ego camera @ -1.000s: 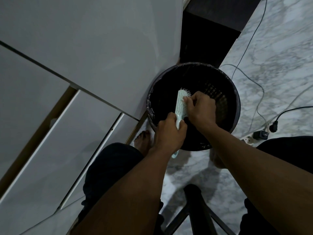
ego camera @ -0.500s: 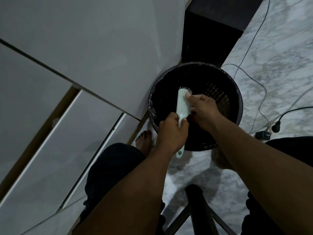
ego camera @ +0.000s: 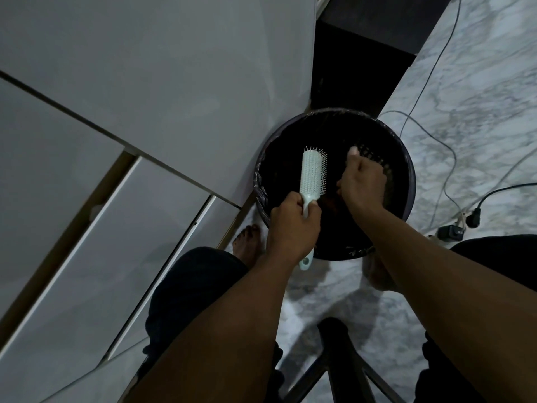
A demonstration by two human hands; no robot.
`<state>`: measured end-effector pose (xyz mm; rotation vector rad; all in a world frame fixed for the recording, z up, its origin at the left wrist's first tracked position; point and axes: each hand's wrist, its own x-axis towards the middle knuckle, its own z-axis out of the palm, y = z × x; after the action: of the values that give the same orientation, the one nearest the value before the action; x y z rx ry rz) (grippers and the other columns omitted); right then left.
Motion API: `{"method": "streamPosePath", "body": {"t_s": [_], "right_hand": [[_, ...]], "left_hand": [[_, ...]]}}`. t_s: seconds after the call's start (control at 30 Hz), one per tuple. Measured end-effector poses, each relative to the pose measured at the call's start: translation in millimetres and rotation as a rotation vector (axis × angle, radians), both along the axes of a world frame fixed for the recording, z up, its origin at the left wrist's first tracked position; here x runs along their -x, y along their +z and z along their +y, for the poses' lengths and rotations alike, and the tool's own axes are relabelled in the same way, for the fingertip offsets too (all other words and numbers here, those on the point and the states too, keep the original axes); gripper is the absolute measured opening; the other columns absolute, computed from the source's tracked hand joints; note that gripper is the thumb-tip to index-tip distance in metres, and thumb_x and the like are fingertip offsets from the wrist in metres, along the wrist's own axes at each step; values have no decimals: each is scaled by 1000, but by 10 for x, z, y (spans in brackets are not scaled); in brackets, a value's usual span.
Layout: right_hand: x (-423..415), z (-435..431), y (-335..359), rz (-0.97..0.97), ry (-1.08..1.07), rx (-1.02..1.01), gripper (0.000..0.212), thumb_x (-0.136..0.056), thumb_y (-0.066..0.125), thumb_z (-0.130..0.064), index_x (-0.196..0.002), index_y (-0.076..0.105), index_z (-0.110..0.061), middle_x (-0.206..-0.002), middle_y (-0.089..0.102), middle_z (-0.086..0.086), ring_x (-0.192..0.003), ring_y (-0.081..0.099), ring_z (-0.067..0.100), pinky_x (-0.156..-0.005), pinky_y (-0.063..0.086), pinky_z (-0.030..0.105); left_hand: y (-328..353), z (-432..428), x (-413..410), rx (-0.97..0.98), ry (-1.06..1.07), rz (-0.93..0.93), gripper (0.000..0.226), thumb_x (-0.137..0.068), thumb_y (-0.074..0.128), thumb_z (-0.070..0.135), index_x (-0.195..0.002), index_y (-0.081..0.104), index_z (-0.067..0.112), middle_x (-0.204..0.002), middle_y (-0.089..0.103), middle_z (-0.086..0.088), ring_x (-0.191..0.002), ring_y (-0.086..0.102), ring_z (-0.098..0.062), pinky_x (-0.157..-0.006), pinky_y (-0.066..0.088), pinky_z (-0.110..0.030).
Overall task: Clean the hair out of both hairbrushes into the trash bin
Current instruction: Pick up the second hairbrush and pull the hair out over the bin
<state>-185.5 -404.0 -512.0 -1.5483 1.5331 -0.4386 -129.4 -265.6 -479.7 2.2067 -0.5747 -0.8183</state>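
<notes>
A pale mint hairbrush (ego camera: 312,173) is held upright over the black round trash bin (ego camera: 405,170), bristles facing right. My left hand (ego camera: 293,225) is closed around its handle, whose end (ego camera: 305,261) pokes out below the wrist. My right hand (ego camera: 363,181) hovers over the bin to the right of the brush, apart from it, fingers curled with the thumb tip raised. Whether it pinches any hair is too dark to tell. Only one hairbrush is in view.
White cabinet panels (ego camera: 145,112) fill the left side. The bin stands on a marble floor (ego camera: 479,97) with cables and a plug (ego camera: 449,232) to the right. A black stool leg (ego camera: 343,359) is below, my bare foot (ego camera: 247,239) by the bin.
My right hand has pulled away from the brush bristles to the right, over the bin. The left hand keeps the brush in the same spot.
</notes>
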Motion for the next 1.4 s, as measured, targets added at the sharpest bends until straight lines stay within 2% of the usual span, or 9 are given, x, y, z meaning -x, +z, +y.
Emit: {"method": "streamPosePath", "body": {"t_s": [0.13,0.3,0.6,0.77,0.93,1.0,1.1,1.27,1.4], "right_hand": [[-53,91,121,-193,368,26,21,-91,66,-35,-101,60,-18,-88,65,1,-70,62,11,-66,52,23],[-93,31,158,-57,570,31,29,-83,76,-36,-103,69,-16,-93,68,1,-74,65,16,-62,46,20],[-54,35,87,4,384,98,31,-81,78,-40,-68,69,-13,-73,70,0,-73,67,14,-67,53,29],[-12,54,74,19,301,63,39,-94,62,-38,-71,65,-7,-63,62,3,-59,58,13,-57,39,25],[-15,-52,150,-389,-154,-469,41,-100,51,-44,-92,64,-6,-76,69,10,-61,65,19,-56,55,31],[7,-35,120,-392,-18,-555,42,-89,66,-50,-90,64,-8,-79,69,9,-64,64,18,-63,54,34],[1,27,55,-349,57,-426,35,-84,78,-38,-80,64,-6,-67,63,8,-61,58,19,-63,51,35],[-24,14,33,-192,38,-262,38,-91,69,-39,-64,59,-14,-60,62,4,-54,55,14,-57,48,31],[-36,30,237,-368,-118,-454,36,-105,46,-31,-79,57,-9,-63,60,7,-46,55,14,-44,51,25]], "left_hand": [[70,-2,10,-72,-27,-24,27,-99,55,33,-86,58,9,-64,59,0,-48,48,-8,-37,31,-14],[147,25,9,-176,-78,-50,26,-98,53,36,-88,60,12,-73,65,0,-54,53,-7,-37,27,-15],[53,31,69,-138,-179,-121,21,-94,53,35,-82,49,18,-76,65,-5,-68,63,-24,-57,44,-32],[-10,16,64,-86,-153,-121,20,-93,55,36,-88,56,16,-76,68,-6,-69,65,-25,-59,50,-34],[-25,-5,51,-43,-113,-72,22,-94,55,37,-80,53,19,-72,67,-4,-63,63,-20,-54,41,-28],[-18,-7,55,-48,-106,-62,26,-95,56,37,-74,48,22,-67,62,0,-58,57,-17,-50,34,-26],[-16,-17,44,-71,-82,-51,30,-96,56,37,-71,47,23,-65,59,2,-54,53,-13,-46,30,-25],[3,-33,36,-45,-67,-31,32,-94,59,36,-67,47,23,-61,58,5,-48,51,-7,-44,32,-22],[96,-9,22,-23,-80,-19,27,-96,57,34,-75,55,17,-62,60,4,-47,50,-4,-41,30,-15]]}}
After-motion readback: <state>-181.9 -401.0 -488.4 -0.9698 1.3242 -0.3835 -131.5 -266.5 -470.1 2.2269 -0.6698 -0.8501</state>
